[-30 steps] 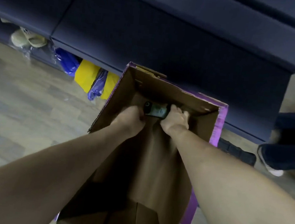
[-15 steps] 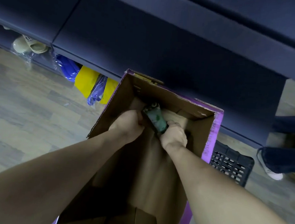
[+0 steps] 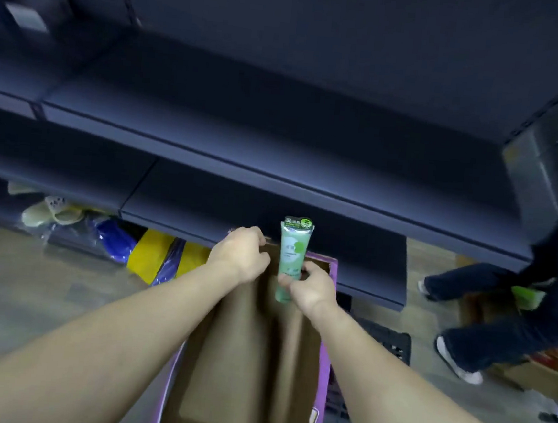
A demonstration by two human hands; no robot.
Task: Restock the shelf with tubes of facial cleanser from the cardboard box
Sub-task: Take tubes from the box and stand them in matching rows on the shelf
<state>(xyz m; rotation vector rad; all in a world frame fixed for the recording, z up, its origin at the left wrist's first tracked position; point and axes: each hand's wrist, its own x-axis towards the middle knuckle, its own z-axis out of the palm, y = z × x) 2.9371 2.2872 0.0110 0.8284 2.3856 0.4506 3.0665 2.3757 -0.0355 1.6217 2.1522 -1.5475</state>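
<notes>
green tube is gripped upright by right hand, ready for shelf | box rim is held steady by left hand

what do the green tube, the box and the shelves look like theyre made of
Green tube, gripped by the right hand: seemingly soft plastic, matte, with a flat crimped top end. Cardboard box: plain brown board inside, purple printed outside. Shelves: dark blue, smooth, thin-edged, probably painted metal, though the blur leaves that open.
</notes>
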